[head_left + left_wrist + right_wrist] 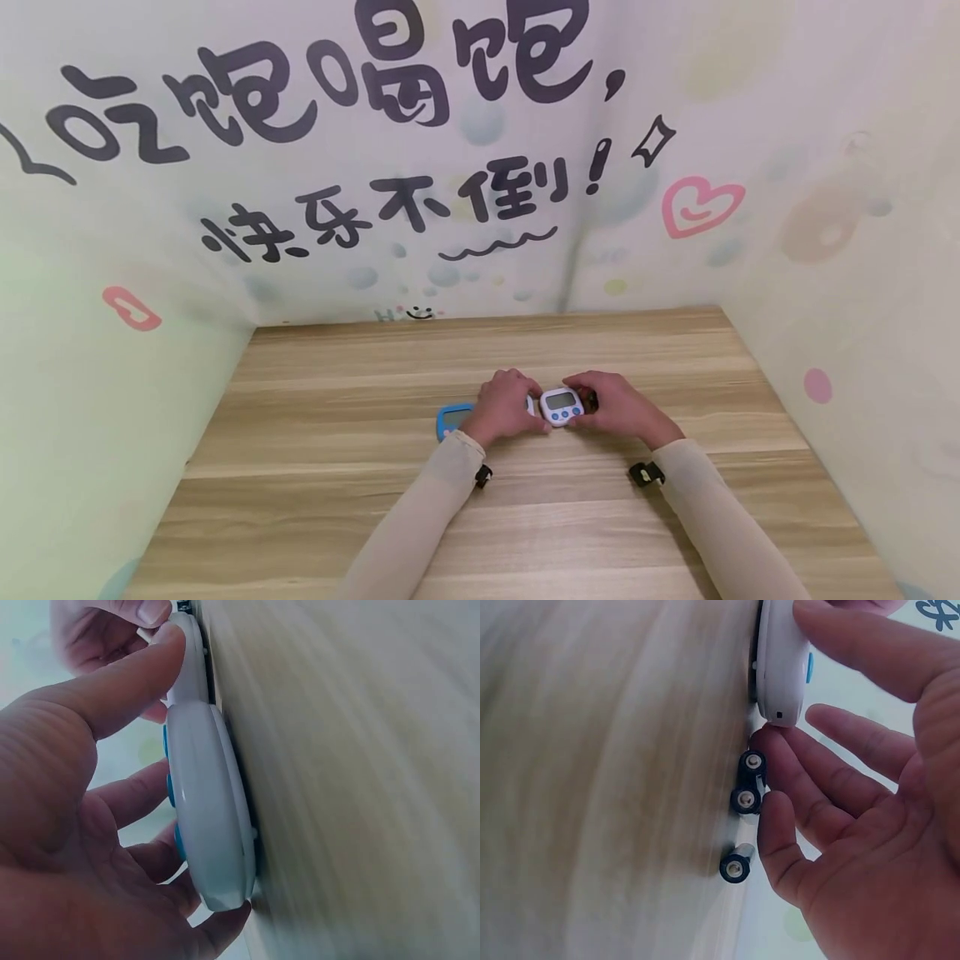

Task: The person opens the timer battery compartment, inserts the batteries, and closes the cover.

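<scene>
A white digital timer (pixel 562 406) with a grey screen and blue buttons lies face up on the table between the two hands. My right hand (pixel 617 406) grips its right side, thumb at the near edge and index finger at the far edge. From the other side my left hand (pixel 510 406) holds the timer's left corners between thumb and index finger. A second white timer (pixel 206 802) sits beneath the left palm, its edge against the first one. Left of that hand lies a blue timer (pixel 452 419), partly covered by it.
Three small batteries lie on the table by the right hand's fingers: a pair (pixel 747 782) side by side and a single battery (pixel 736 867) apart. Printed walls (pixel 840 250) enclose the wooden table (pixel 337 508) at the back and both sides.
</scene>
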